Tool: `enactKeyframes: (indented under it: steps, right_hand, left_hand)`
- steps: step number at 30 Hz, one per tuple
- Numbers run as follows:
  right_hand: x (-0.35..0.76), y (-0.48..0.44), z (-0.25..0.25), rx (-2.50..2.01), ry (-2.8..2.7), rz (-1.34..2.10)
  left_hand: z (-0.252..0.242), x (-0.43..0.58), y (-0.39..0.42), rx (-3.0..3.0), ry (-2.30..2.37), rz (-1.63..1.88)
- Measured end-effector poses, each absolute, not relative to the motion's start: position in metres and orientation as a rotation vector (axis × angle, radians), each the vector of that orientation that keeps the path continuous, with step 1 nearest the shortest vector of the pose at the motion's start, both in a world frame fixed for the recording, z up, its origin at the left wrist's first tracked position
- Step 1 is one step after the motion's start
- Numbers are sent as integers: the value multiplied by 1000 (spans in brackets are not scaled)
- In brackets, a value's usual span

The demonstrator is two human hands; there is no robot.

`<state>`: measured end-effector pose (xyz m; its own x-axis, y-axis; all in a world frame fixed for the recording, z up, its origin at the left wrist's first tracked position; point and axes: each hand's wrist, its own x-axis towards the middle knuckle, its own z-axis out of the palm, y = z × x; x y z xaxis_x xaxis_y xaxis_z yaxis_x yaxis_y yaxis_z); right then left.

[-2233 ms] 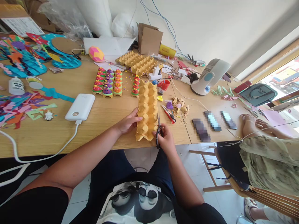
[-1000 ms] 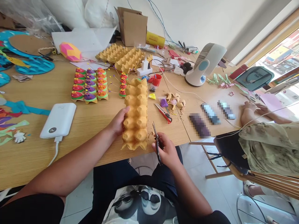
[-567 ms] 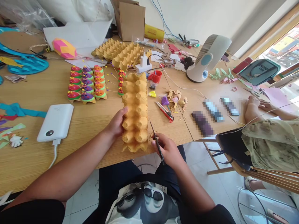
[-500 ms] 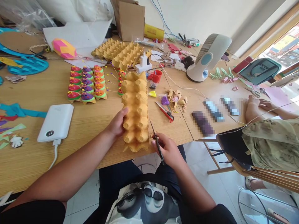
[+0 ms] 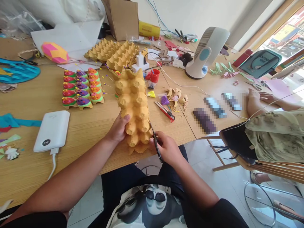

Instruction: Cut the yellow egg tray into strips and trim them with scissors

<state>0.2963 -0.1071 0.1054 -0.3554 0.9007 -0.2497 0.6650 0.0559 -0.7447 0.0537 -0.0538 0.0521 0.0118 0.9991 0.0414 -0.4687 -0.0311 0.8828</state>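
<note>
My left hand (image 5: 119, 128) grips the left edge of a yellow egg carton piece (image 5: 134, 106), two rows of cups wide, with its bumps facing up. The piece is raised over the table's front edge and tilts slightly. In my right hand (image 5: 166, 145) is a pair of dark scissors (image 5: 157, 147), its blades up against the carton's right edge near the lower end. The fingers behind the handles are partly hidden. Beyond my left hand stand painted egg-carton cups (image 5: 82, 87) in red, purple and orange rows.
A red utility knife (image 5: 166, 111) and torn carton scraps (image 5: 177, 96) lie right of the carton. More egg trays (image 5: 114, 53), a red cup (image 5: 155, 76) and a fan (image 5: 205, 53) stand behind. A white power bank (image 5: 52, 130) is at left. Another person's hands (image 5: 257, 99) rest at right.
The carton piece has tilted, its far end swinging left. The scissors have come closer, their blades now meeting its right edge. The whole view has shifted slightly.
</note>
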Motion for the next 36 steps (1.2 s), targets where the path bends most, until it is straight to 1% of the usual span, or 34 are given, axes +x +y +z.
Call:
enactKeyframes:
  steps: [5,9,16,24,32,36]
  right_hand:
    - [295,-106,116,-1677,-2159,1119]
    - [296,-102,119,-1664,-2152,1153]
    - [298,-98,105,-1543,-2026,1280]
    - [298,-97,90,-1477,-1942,1324]
    - [294,-97,89,-1523,-2009,1211]
    - [293,-98,89,-1533,-2015,1216]
  left_hand:
    - [47,53,-54,935,794,1446]
    - [45,52,-54,941,829,1467]
    - [50,54,-58,927,851,1464]
    - [53,55,-58,918,900,1433]
    - [53,55,-57,887,902,1448]
    - [49,54,-57,900,908,1453]
